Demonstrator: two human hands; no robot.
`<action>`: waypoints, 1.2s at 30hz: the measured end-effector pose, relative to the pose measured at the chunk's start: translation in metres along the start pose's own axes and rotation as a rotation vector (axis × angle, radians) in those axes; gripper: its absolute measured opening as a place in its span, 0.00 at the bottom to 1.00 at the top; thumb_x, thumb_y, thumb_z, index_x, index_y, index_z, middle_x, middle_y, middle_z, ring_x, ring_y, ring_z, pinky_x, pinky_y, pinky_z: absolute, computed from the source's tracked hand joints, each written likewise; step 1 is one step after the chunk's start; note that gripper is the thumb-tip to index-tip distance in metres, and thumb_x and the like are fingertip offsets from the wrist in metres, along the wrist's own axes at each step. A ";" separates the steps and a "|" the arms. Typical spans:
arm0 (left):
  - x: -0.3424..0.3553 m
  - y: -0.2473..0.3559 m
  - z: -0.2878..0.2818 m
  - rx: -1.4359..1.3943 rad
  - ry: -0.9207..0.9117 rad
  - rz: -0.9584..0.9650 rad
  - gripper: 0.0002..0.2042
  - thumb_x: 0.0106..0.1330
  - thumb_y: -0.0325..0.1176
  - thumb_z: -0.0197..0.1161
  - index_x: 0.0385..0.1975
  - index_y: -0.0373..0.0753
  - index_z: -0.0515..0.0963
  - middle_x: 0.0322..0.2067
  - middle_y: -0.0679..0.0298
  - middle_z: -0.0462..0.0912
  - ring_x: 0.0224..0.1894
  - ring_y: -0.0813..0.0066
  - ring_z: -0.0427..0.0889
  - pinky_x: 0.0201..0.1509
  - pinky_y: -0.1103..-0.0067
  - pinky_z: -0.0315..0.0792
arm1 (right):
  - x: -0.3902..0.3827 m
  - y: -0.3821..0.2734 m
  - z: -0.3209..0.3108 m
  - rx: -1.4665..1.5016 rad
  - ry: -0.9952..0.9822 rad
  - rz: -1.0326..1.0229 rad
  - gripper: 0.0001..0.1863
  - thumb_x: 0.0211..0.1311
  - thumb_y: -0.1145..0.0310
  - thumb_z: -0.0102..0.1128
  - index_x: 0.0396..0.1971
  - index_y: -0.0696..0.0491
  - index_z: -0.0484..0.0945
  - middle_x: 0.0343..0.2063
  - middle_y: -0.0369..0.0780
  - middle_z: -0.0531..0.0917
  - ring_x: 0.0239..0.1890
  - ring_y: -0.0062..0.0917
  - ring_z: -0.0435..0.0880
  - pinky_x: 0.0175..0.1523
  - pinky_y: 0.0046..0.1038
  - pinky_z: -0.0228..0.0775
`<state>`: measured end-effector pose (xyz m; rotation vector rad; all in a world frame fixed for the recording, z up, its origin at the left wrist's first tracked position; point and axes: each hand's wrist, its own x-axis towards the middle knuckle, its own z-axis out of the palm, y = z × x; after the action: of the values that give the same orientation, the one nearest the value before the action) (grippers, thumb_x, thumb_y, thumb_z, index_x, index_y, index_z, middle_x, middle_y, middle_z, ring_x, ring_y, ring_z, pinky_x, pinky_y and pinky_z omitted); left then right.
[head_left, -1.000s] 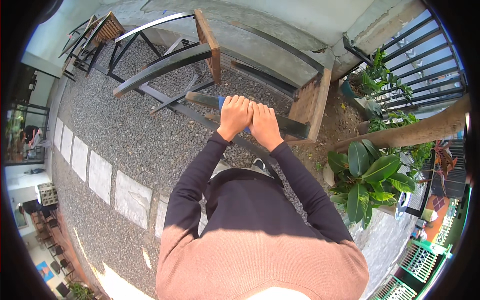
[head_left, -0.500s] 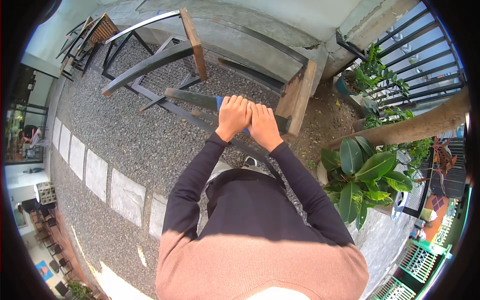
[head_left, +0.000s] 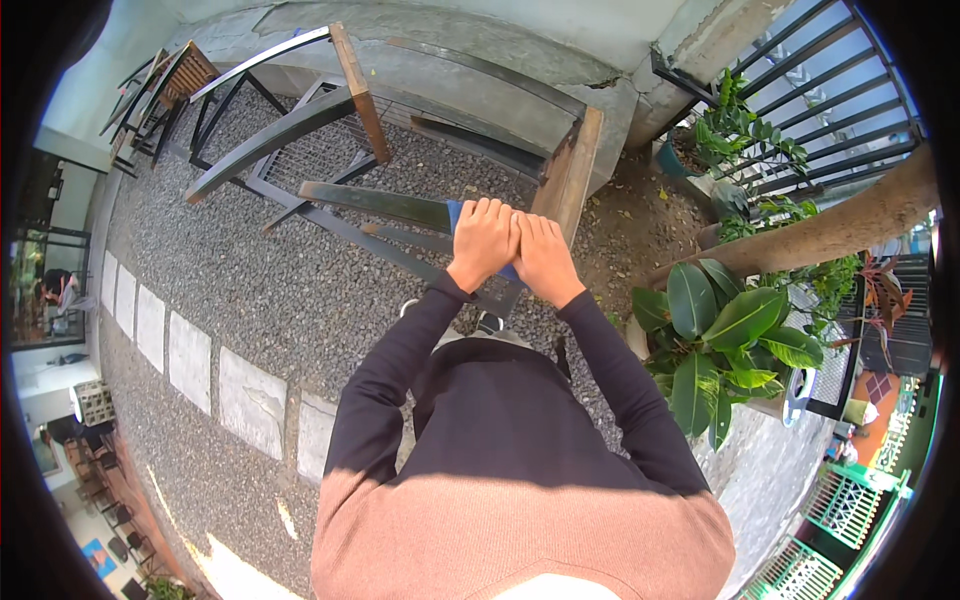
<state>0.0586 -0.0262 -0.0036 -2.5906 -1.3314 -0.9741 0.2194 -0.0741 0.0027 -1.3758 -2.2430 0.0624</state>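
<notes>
My left hand (head_left: 484, 242) and my right hand (head_left: 543, 255) sit side by side, fingers curled over a blue cloth or pad (head_left: 454, 212) on a long dark curved bar (head_left: 375, 201). Their fingers hide much of the blue piece. The bar belongs to a piece of wood-and-metal furniture lying on the gravel, with a weathered wooden end board (head_left: 576, 150) just beyond my right hand. A second dark bar (head_left: 350, 240) runs below the one under my hands.
Similar furniture (head_left: 185, 85) stands toward the back left along a concrete wall. Square pavers (head_left: 250, 400) cross the gravel at left. A leafy plant (head_left: 715, 340), a tree trunk (head_left: 800, 230) and a barred fence (head_left: 830, 100) are at right. A person (head_left: 60, 285) is at far left.
My hands, still closed on the blue piece, have slid rightward along the bar toward the end board. The furniture and surroundings have shifted left in the view.
</notes>
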 end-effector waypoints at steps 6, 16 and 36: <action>-0.001 0.000 0.001 0.015 -0.009 0.014 0.10 0.75 0.37 0.59 0.30 0.41 0.77 0.31 0.61 0.78 0.40 0.60 0.78 0.50 0.65 0.69 | -0.001 -0.001 -0.004 0.012 -0.004 -0.003 0.31 0.62 0.65 0.66 0.63 0.65 0.74 0.54 0.48 0.81 0.58 0.42 0.80 0.67 0.41 0.71; -0.004 -0.024 -0.007 0.014 -0.074 0.151 0.08 0.75 0.36 0.58 0.37 0.39 0.80 0.34 0.62 0.78 0.41 0.61 0.78 0.50 0.66 0.69 | 0.009 -0.019 0.011 -0.136 -0.014 0.059 0.32 0.58 0.65 0.69 0.62 0.64 0.75 0.53 0.46 0.81 0.56 0.39 0.79 0.63 0.40 0.69; -0.020 -0.151 -0.067 -0.046 -0.063 0.127 0.07 0.75 0.33 0.59 0.33 0.40 0.77 0.31 0.63 0.78 0.39 0.62 0.79 0.47 0.66 0.70 | 0.100 -0.103 0.076 -0.170 0.020 0.048 0.31 0.60 0.63 0.68 0.62 0.61 0.77 0.50 0.43 0.82 0.54 0.35 0.80 0.63 0.39 0.69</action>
<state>-0.0969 0.0313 0.0060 -2.7230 -1.1541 -0.9208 0.0655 -0.0235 0.0058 -1.5107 -2.2418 -0.1287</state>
